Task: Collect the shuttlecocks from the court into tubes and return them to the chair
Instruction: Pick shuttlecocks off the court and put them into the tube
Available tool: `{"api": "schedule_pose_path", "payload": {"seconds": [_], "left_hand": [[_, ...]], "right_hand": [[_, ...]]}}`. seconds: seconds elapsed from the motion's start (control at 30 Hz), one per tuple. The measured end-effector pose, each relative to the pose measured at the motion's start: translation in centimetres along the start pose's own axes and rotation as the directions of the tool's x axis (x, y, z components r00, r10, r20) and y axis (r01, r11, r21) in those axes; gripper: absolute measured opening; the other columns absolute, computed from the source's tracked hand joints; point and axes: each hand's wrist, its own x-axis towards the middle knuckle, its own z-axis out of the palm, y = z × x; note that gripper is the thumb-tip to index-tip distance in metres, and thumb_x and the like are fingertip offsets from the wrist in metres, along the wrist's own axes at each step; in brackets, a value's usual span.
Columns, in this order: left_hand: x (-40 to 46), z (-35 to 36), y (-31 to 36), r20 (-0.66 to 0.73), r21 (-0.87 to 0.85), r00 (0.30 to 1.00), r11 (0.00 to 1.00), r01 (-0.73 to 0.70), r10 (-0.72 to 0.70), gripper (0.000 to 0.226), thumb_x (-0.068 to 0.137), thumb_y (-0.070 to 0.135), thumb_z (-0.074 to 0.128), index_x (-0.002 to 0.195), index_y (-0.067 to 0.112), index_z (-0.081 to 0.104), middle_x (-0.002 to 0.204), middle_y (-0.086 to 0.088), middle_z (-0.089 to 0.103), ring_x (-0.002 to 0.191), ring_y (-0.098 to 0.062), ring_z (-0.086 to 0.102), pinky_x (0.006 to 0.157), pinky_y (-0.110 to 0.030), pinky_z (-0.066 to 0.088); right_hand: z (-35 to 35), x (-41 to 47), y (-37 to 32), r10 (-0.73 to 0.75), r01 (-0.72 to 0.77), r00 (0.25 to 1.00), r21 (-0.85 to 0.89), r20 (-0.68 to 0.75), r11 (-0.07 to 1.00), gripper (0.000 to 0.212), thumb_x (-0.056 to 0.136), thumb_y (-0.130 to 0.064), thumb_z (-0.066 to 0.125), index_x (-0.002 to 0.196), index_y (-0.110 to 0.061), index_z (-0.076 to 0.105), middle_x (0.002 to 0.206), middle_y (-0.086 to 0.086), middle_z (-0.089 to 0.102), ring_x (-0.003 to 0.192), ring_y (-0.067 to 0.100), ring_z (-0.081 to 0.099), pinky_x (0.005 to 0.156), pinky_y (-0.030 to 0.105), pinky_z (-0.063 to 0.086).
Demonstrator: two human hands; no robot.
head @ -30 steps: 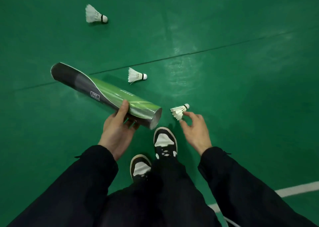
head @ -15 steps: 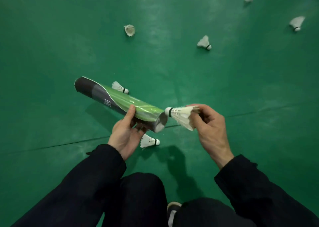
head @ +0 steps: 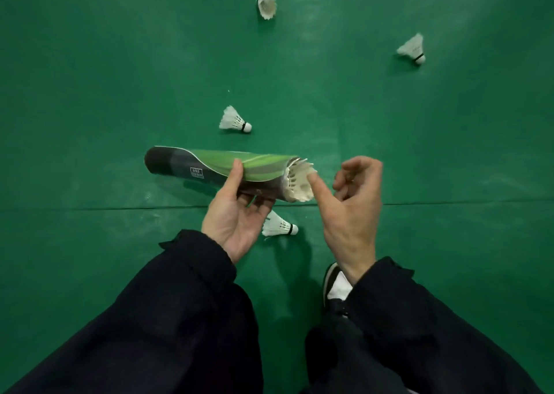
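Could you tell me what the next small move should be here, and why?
Probably press the shuttlecock deeper with the right hand: its feathers stick out of the open end of the tube, which the left hand holds, and only the right thumb touches it.

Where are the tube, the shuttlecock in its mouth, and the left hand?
tube [head: 209, 165]: head view, green side wall.
shuttlecock [head: 298, 183]: head view, protruding feathers.
left hand [head: 236, 213]: head view, palm.
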Motion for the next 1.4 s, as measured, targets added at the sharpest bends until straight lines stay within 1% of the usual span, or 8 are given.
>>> {"api": "schedule_pose_path", "payload": {"seconds": [0.23,0.37,0.73,0.93,1.03,1.2,1.27,1.4], "left_hand": [[1.3,-1.2,-0.5,0.057,0.165,0.996,0.983,-0.082,0.074,0.068,0.084,0.044,0.070,0.130,-0.005,0.063,0.125,-0.020,0.070,0.108,-0.025,0.069,0.093,-0.035,0.060],[1.6,-1.3,-0.6,0.076,0.149,0.988,0.978,-0.148,0.138,0.073,0.085,0.044,0.072,0.133,-0.009,0.061,0.135,-0.026,0.065,0.114,-0.031,0.064,0.112,-0.051,0.045],[1.1,-1.3,0.3,0.021,0.111,0.989,0.982,-0.150,0.148,0.058,0.092,0.044,0.065,0.131,0.000,0.064,0.111,-0.013,0.071,0.098,-0.024,0.068,0.083,-0.033,0.061],[2.4,-3.0,2.6,-0.114,0.108,0.975,0.978,-0.178,0.190,0.038,0.097,0.027,0.070,0.121,-0.002,0.061,0.113,-0.015,0.073,0.115,-0.029,0.068,0.093,-0.044,0.061],[3.1,-4.2,3.0,-0.152,0.174,0.973,0.974,-0.145,0.172,0.047,0.097,0.027,0.070,0.130,-0.004,0.057,0.122,-0.017,0.071,0.117,-0.030,0.067,0.094,-0.045,0.061],[4.0,-5.3,2.6,-0.183,0.202,0.975,0.975,-0.092,0.130,0.044,0.094,0.028,0.074,0.126,0.001,0.062,0.121,-0.016,0.073,0.112,-0.030,0.070,0.083,-0.043,0.063],[4.1,-5.4,2.8,-0.189,0.184,0.975,0.979,-0.085,0.120,0.047,0.094,0.029,0.075,0.130,0.003,0.062,0.121,-0.014,0.074,0.111,-0.029,0.070,0.078,-0.041,0.063],[3.8,-5.6,3.2,-0.200,0.126,0.973,0.988,-0.086,0.110,0.049,0.093,0.032,0.074,0.132,0.004,0.062,0.118,-0.013,0.074,0.112,-0.028,0.069,0.077,-0.039,0.064]], "right_hand": [[2.4,-0.8,0.8,0.098,0.133,0.755,-0.297,0.649,0.946,0.032,0.093,-0.040,0.066,0.119,-0.022,0.068,0.060,-0.034,0.055,0.057,-0.013,0.051,0.057,0.007,0.035],[3.5,-0.7,0.9,0.110,-0.067,0.845,-0.100,0.524,0.993,0.030,0.088,-0.034,0.070,0.118,-0.028,0.070,0.098,-0.011,0.075,0.078,0.009,0.067,0.074,0.040,0.058],[3.8,0.1,0.2,0.113,-0.145,0.701,-0.014,0.704,0.989,0.012,0.103,-0.022,0.058,0.101,-0.023,0.070,0.085,0.004,0.075,0.060,0.026,0.071,0.047,0.029,0.050],[2.8,0.5,5.4,0.240,-0.238,0.893,-0.053,0.381,0.970,0.016,0.104,-0.026,0.054,0.111,-0.028,0.068,0.107,-0.005,0.074,0.071,0.006,0.061,0.065,0.031,0.051],[3.8,0.1,10.4,0.214,0.165,0.765,-0.506,0.608,0.847,0.033,0.101,-0.026,0.053,0.133,-0.030,0.060,0.141,-0.007,0.062,0.095,0.005,0.064,0.090,0.037,0.053],[5.8,-0.8,14.2,0.077,0.824,0.379,-0.374,0.922,0.425,0.047,0.095,-0.007,0.053,0.140,-0.022,0.050,0.137,0.005,0.055,0.093,0.029,0.067,0.066,0.044,0.060],[5.7,-0.3,14.3,0.056,0.799,0.444,-0.424,0.894,0.427,0.034,0.098,-0.007,0.053,0.131,-0.014,0.054,0.115,0.008,0.057,0.081,0.028,0.063,0.066,0.048,0.060],[3.1,0.9,9.0,0.035,0.044,0.935,-0.213,0.353,0.976,0.013,0.095,-0.019,0.070,0.108,-0.020,0.069,0.103,-0.003,0.070,0.089,0.014,0.066,0.083,0.035,0.059]]}}
